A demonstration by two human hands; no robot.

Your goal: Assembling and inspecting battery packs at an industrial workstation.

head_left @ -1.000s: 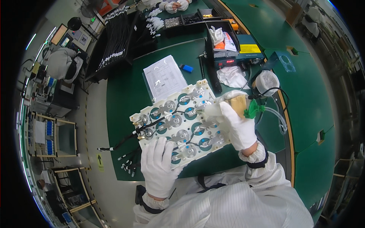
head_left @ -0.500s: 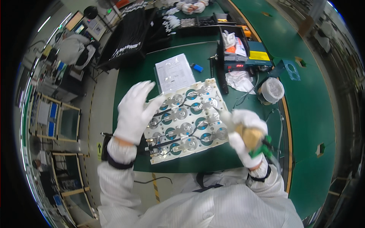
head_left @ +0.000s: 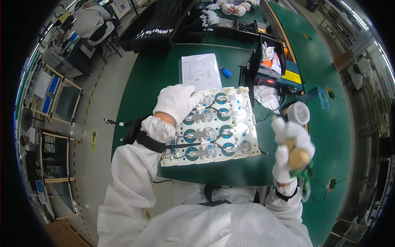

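My gloved left hand (head_left: pixel 176 101) reaches over the upper left of a white plate (head_left: pixel 243 142) fitted with round clear discs, metal tabs and black wires. Its fingertips are bent together against the plate, and whatever they pinch is hidden beneath the glove. Off the plate's right side, my gloved right hand (head_left: pixel 294 138) is closed around a soldering iron (head_left: pixel 299 159) with a tan grip and green end. Motion blurs that hand, and the iron's tip cannot be made out. A black cable (head_left: pixel 193 145) crosses the plate under my left wrist.
Beyond the plate lies a sleeved paper sheet (head_left: pixel 200 70) with a blue block (head_left: pixel 226 72). At the right stand a soldering station (head_left: pixel 269 81), a white cloth (head_left: pixel 266 97) and a white tub (head_left: pixel 298 113). Black cable bins (head_left: pixel 153 35) and a co-worker's gloved hands (head_left: pixel 233 8) are at the far side.
My left hand has gone from spread fingers at the plate's left edge to bent fingers over its upper left. My right hand has drawn the iron rightward, away from the plate.
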